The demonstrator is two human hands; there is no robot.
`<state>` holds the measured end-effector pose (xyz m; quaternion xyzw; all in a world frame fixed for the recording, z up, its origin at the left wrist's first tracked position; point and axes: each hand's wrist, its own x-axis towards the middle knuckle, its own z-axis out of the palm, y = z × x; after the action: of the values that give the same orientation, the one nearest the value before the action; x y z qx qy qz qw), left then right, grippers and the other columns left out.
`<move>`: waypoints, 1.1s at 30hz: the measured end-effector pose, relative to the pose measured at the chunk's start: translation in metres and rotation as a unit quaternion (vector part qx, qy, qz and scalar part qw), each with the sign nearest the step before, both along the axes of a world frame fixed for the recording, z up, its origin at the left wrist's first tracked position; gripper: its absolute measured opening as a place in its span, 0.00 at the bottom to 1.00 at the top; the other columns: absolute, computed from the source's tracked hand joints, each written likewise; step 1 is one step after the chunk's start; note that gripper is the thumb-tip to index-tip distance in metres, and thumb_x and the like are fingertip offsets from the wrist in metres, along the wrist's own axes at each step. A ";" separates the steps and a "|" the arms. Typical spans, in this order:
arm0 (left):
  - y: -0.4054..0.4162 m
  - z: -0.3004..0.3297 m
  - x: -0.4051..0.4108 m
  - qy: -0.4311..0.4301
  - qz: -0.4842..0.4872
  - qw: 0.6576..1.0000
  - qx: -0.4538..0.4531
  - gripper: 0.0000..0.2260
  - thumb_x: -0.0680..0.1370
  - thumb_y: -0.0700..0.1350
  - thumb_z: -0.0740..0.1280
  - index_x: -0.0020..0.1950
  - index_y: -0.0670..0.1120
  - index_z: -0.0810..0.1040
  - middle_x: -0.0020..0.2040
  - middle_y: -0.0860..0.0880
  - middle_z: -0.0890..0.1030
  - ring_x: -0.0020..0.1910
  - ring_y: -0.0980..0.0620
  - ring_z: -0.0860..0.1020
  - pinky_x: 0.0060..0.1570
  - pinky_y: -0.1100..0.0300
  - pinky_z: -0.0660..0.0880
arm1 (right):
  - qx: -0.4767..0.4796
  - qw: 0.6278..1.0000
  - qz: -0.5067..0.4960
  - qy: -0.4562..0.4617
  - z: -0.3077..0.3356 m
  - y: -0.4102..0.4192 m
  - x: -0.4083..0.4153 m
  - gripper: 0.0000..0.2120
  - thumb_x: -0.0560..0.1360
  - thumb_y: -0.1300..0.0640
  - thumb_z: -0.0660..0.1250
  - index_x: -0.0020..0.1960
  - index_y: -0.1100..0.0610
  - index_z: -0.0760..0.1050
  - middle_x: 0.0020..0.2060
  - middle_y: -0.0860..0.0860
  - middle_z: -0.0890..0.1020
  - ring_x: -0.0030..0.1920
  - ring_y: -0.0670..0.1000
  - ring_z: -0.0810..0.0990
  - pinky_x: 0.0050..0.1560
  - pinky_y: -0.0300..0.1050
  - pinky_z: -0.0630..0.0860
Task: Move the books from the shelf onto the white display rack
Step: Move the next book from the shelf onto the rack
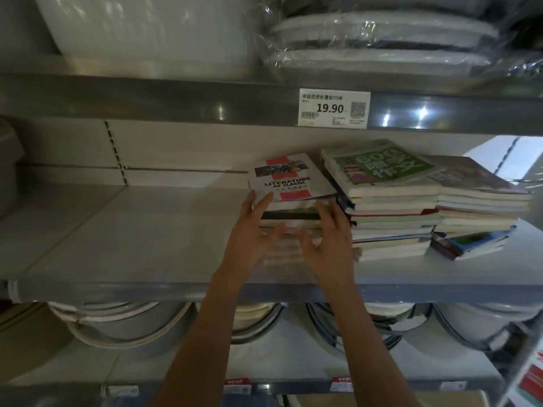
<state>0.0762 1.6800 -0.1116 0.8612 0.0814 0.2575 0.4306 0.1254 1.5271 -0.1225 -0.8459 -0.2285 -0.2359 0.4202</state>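
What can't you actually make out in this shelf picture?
- Head view: the white display rack is outside the frame.
- Left stack: its lower books are blurred and covered by the left hand and right hand.
- Price tag: the small print is too tiny; only 19.90 reads.

- Three stacks of paperback books lie flat on the grey metal shelf (pixel 117 236): the left stack topped by a white-and-red "Literature of Classic" book (pixel 289 179), the middle stack topped by a green-covered book (pixel 379 164), and the right stack topped by a dull brown-covered book (pixel 476 177) — how many books each stack holds cannot be told.
- Two bare hands — the left hand (pixel 252 230) and the right hand (pixel 329 239).
- One white price tag reading 19.90 (pixel 334 108).
- Three red-and-white price labels (pixel 237 385) on the lower rail.
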 end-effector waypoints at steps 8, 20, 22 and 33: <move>0.015 -0.008 0.019 -0.052 -0.023 0.998 0.038 0.36 0.66 0.50 0.81 0.71 0.48 0.74 0.77 0.44 0.61 0.75 0.48 0.65 0.71 0.59 0.65 | -0.106 0.992 -0.069 0.027 0.011 0.003 0.011 0.45 0.71 0.28 0.56 0.79 0.54 0.59 0.76 0.61 0.63 0.74 0.63 0.63 0.72 0.58 0.62; 0.024 -0.011 0.004 -0.110 -0.019 0.993 -0.033 0.25 0.67 0.42 0.80 0.62 0.53 0.79 0.69 0.50 0.70 0.70 0.52 0.70 0.70 0.58 0.69 | -0.066 0.994 -0.083 0.021 0.015 0.008 0.004 0.33 0.67 0.37 0.75 0.65 0.55 0.77 0.64 0.61 0.70 0.63 0.63 0.69 0.64 0.56 0.69; 0.027 -0.013 0.000 -0.122 -0.022 0.991 -0.049 0.23 0.68 0.40 0.80 0.59 0.56 0.79 0.69 0.50 0.71 0.70 0.53 0.71 0.70 0.52 0.71 | -0.030 0.997 -0.065 0.027 0.015 0.006 -0.002 0.30 0.66 0.43 0.78 0.63 0.55 0.78 0.63 0.60 0.70 0.63 0.62 0.69 0.64 0.55 0.72; 0.030 -0.015 -0.015 -0.131 -0.017 0.990 -0.050 0.21 0.70 0.39 0.78 0.59 0.56 0.78 0.70 0.51 0.71 0.68 0.56 0.72 0.66 0.56 0.74 | 0.013 0.995 -0.022 0.101 0.018 0.007 -0.014 0.36 0.68 0.44 0.78 0.71 0.55 0.72 0.68 0.57 0.74 0.68 0.58 0.71 0.67 0.53 0.71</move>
<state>0.0613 1.7101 -0.1268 0.7990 0.0225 0.3559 0.4842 0.1118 1.5346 -0.1049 -0.8648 -0.1633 -0.1614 0.4465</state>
